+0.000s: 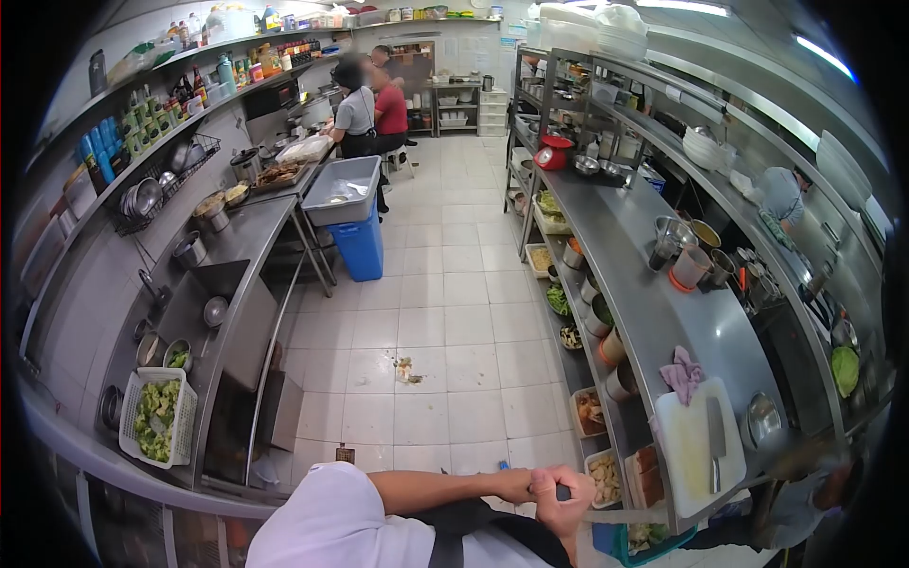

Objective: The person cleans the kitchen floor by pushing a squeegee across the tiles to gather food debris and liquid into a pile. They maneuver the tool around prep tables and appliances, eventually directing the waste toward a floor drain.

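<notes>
My left arm reaches across my body, and my left hand (514,486) meets my right hand (565,504) low in the view. My right hand is closed around a dark handle. A flat, pale blade runs from it to the right, so it looks like a knife (625,517). My left fingers are mostly hidden behind the right hand. Just right of the blade are a white cutting board (674,434) with another knife (716,445) on it, a pinkish cloth (682,375) and a metal bowl (762,419).
Steel counters flank a tiled aisle (445,327) with food scraps on it. Left stand a sink (222,284), a basket of greens (180,452) and a blue bin (355,248). Food tubs (589,413) fill the right undershelf. People (358,109) work at the far left; another person (805,502) is lower right.
</notes>
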A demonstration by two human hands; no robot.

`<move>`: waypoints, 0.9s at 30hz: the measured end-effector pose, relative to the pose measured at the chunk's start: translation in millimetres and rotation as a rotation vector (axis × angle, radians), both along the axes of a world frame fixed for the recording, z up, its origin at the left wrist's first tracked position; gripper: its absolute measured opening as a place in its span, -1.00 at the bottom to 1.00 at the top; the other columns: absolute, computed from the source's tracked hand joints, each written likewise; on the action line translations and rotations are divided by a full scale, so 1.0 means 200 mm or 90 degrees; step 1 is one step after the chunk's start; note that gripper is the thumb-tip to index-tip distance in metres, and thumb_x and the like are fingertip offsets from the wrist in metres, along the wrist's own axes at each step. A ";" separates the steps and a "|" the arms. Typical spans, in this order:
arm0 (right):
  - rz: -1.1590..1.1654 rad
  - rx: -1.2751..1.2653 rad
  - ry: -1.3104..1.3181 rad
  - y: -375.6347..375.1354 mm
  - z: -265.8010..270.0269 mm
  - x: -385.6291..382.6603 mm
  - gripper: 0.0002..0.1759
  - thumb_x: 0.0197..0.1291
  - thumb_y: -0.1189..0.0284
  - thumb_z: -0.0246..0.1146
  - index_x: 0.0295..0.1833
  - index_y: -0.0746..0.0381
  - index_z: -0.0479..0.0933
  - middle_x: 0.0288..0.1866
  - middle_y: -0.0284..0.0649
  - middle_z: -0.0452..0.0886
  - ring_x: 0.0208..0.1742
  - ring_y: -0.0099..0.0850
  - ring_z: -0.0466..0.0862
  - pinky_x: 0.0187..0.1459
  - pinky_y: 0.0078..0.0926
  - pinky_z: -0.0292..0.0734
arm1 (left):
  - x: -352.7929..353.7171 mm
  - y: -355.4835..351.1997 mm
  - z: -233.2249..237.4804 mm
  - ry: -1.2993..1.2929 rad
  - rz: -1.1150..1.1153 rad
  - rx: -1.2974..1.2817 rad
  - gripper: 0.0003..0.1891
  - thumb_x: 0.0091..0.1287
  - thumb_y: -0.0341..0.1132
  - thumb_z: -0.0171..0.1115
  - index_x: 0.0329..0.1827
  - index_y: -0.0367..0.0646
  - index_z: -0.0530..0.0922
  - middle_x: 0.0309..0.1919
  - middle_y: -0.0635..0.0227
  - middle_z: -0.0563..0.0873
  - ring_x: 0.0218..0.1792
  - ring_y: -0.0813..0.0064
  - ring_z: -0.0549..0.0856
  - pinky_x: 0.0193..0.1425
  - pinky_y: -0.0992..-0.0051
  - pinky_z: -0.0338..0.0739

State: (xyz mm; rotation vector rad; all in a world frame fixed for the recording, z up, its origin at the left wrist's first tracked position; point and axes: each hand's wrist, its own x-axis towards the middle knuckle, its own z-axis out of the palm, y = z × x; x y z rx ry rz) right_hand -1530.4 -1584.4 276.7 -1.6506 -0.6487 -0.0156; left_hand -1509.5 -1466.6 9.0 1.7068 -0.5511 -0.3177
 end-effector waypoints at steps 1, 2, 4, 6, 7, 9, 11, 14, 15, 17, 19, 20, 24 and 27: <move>-0.005 0.012 0.005 0.00 0.00 0.00 -0.68 0.31 0.42 0.39 -0.47 0.36 0.60 -0.57 -0.22 0.67 -0.51 -0.51 0.60 -0.38 -0.53 0.45 | 0.00 0.00 0.01 0.007 0.013 -0.009 -0.59 0.48 0.05 0.27 0.19 -0.03 0.64 -0.10 0.16 0.78 -0.01 0.19 0.77 0.04 0.21 0.60; -0.012 0.022 0.010 0.00 -0.01 0.00 -0.68 0.31 0.42 0.39 -0.47 0.36 0.60 -0.58 -0.22 0.65 -0.52 -0.51 0.59 -0.39 -0.52 0.44 | 0.00 -0.02 0.02 0.014 0.025 -0.020 -0.61 0.48 0.05 0.27 0.13 -0.05 0.67 -0.14 0.17 0.78 -0.04 0.19 0.78 0.03 0.20 0.60; -0.052 0.042 -0.018 -0.01 -0.01 0.02 -0.69 0.30 0.44 0.39 -0.48 0.35 0.58 -0.58 -0.23 0.62 -0.54 -0.51 0.56 -0.41 -0.52 0.42 | 0.01 -0.05 0.06 0.029 0.052 0.043 -0.63 0.46 0.05 0.29 0.00 -0.08 0.67 -0.24 0.16 0.76 -0.12 0.14 0.77 -0.02 0.17 0.61; -0.118 0.063 -0.085 -0.03 -0.04 0.07 -0.70 0.30 0.46 0.38 -0.49 0.32 0.56 -0.58 -0.26 0.58 -0.56 -0.52 0.52 -0.43 -0.53 0.37 | 0.05 -0.08 0.11 0.047 0.073 0.104 -0.62 0.44 0.06 0.31 -0.13 -0.12 0.68 -0.34 0.16 0.75 -0.21 0.09 0.76 -0.06 0.13 0.61; -0.094 0.102 -0.010 -0.05 -0.05 0.09 -0.70 0.34 0.49 0.35 -0.47 0.29 0.50 -0.57 -0.31 0.51 -0.59 -0.57 0.44 -0.48 -0.57 0.28 | 0.07 -0.09 0.15 0.056 0.082 0.135 -0.61 0.43 0.06 0.32 -0.20 -0.14 0.68 -0.39 0.15 0.74 -0.25 0.06 0.76 -0.08 0.12 0.61; -0.092 0.124 0.060 -0.09 -0.19 0.20 -0.72 0.37 0.50 0.33 -0.43 0.28 0.48 -0.57 -0.34 0.49 -0.59 -0.60 0.42 -0.50 -0.59 0.25 | 0.11 -0.09 0.25 0.077 0.064 0.195 -0.59 0.40 0.08 0.34 -0.21 -0.14 0.70 -0.36 0.08 0.75 -0.23 0.00 0.75 -0.08 0.07 0.61; -0.096 0.147 0.104 -0.11 -0.28 0.25 -0.73 0.40 0.51 0.31 -0.40 0.27 0.45 -0.57 -0.36 0.47 -0.59 -0.62 0.40 -0.53 -0.59 0.23 | 0.15 -0.09 0.27 0.072 0.088 0.208 -0.60 0.39 0.09 0.34 -0.19 -0.11 0.71 -0.30 0.09 0.77 -0.18 0.00 0.76 -0.06 0.06 0.61; -0.087 0.174 0.101 -0.07 -0.28 0.26 -0.73 0.41 0.52 0.30 -0.37 0.26 0.42 -0.59 -0.37 0.44 -0.62 -0.63 0.37 -0.56 -0.56 0.22 | 0.19 -0.06 0.21 0.083 0.077 0.241 -0.63 0.36 0.09 0.37 -0.15 -0.04 0.74 -0.23 0.14 0.80 -0.11 0.02 0.78 -0.03 0.06 0.63; -0.080 0.173 0.086 -0.06 -0.28 0.24 -0.74 0.40 0.52 0.30 -0.37 0.26 0.42 -0.59 -0.37 0.44 -0.63 -0.63 0.36 -0.57 -0.55 0.22 | 0.19 -0.03 0.20 0.093 0.065 0.256 -0.64 0.34 0.09 0.38 -0.14 -0.02 0.75 -0.21 0.17 0.81 -0.09 0.03 0.78 -0.01 0.06 0.63; -0.035 0.209 0.052 0.00 -0.24 0.22 -0.72 0.38 0.51 0.33 -0.40 0.28 0.42 -0.61 -0.35 0.46 -0.65 -0.60 0.38 -0.57 -0.54 0.26 | 0.16 0.04 0.16 0.098 0.065 0.277 -0.62 0.27 0.12 0.43 -0.12 0.03 0.78 -0.19 0.21 0.82 -0.05 0.08 0.79 0.00 0.07 0.66; 0.037 0.278 0.029 0.08 -0.13 0.18 -0.66 0.33 0.47 0.40 -0.46 0.31 0.45 -0.62 -0.34 0.51 -0.64 -0.56 0.44 -0.56 -0.53 0.33 | 0.16 0.12 0.02 0.069 0.053 0.318 -0.60 0.23 0.15 0.46 -0.14 0.03 0.78 -0.18 0.21 0.82 -0.04 0.08 0.79 0.00 0.06 0.66; 0.108 0.291 0.009 0.12 -0.05 0.16 -0.66 0.32 0.47 0.40 -0.47 0.31 0.44 -0.64 -0.32 0.50 -0.67 -0.52 0.44 -0.58 -0.51 0.34 | 0.14 0.16 -0.06 0.058 0.050 0.337 -0.58 0.21 0.16 0.47 -0.15 0.02 0.79 -0.18 0.21 0.82 -0.03 0.09 0.79 -0.01 0.06 0.67; 0.465 0.266 -0.052 0.36 0.31 0.17 -0.62 0.25 0.44 0.44 -0.53 0.34 0.45 -0.70 -0.24 0.46 -0.79 -0.37 0.44 -0.66 -0.42 0.36 | 0.08 0.50 -0.23 0.109 0.051 0.365 -0.57 0.12 0.18 0.53 -0.19 0.04 0.78 -0.13 0.20 0.80 0.02 0.06 0.76 0.02 0.05 0.67; 0.600 0.262 -0.078 0.65 0.42 0.24 -0.61 0.24 0.44 0.43 -0.57 0.37 0.47 -0.70 -0.20 0.45 -0.78 -0.33 0.46 -0.64 -0.42 0.38 | 0.09 0.85 -0.25 0.128 0.118 0.404 -0.61 0.13 0.12 0.54 -0.17 0.06 0.77 -0.01 0.14 0.73 0.11 -0.01 0.70 0.08 0.02 0.66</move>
